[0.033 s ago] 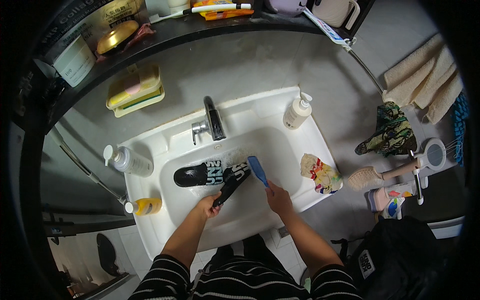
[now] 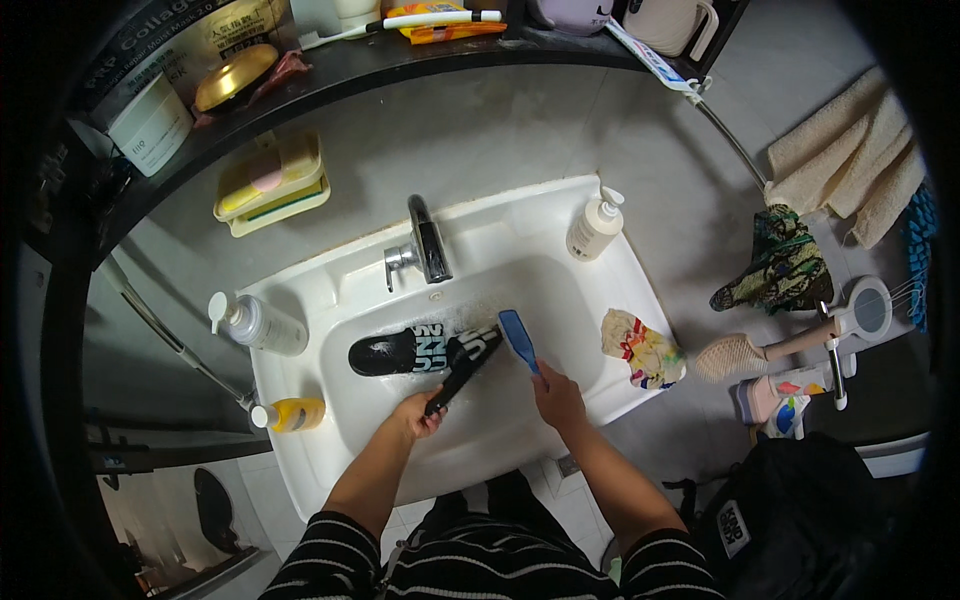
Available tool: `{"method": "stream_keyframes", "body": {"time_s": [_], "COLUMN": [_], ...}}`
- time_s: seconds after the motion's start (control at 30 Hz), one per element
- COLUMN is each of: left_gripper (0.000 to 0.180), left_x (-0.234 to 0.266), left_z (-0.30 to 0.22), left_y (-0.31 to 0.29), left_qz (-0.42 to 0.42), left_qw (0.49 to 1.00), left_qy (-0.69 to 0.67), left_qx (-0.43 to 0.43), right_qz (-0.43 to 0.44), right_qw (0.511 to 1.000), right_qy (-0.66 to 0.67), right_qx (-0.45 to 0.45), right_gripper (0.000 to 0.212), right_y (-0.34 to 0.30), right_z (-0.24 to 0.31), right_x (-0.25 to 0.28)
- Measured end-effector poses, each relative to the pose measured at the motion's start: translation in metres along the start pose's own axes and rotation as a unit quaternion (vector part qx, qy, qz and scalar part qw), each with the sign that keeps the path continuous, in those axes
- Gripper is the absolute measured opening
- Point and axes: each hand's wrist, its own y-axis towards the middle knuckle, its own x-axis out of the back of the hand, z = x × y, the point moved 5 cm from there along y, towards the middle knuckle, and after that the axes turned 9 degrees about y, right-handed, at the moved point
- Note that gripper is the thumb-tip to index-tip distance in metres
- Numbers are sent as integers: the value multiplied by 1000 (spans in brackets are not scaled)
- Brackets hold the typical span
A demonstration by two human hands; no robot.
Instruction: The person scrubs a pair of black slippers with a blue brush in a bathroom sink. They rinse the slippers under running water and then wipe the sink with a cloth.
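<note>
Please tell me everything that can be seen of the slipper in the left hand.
The slipper is black and looks like rubber or plastic, with pale lettering across its strap. It is tilted in the white basin, slanting up to the right, its near end gripped by the left hand. The other slipper lies at its left, with white suds nearby. Whether the blue brush touches its far end, I cannot tell.

Frame centre, on my remote feed: blue brush (image 2: pixel 518 341) nudged very slightly rightward at its head end; I log the shift as tiny.
</note>
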Motion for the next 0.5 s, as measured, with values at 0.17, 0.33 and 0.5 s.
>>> {"method": "stream_keyframes", "body": {"time_s": [0.17,0.33,0.5], "left_gripper": [21,25,21], "left_x": [-1,4,12], "left_z": [9,12,11], "left_y": [-7,-1,-4], "left_qz": [115,124,106], "left_qw": [981,983,987], "left_qy": [-142,-128,-113], "left_qx": [57,36,29], "right_qz": [122,63,40], "right_qw": [991,996,998], "right_qy": [-43,-55,-44], "right_qx": [28,14,-26], "right_gripper": [33,36,35], "right_y": [-26,-11,5], "right_z": [30,5,-37], "right_x": [-14,-10,-19]}}
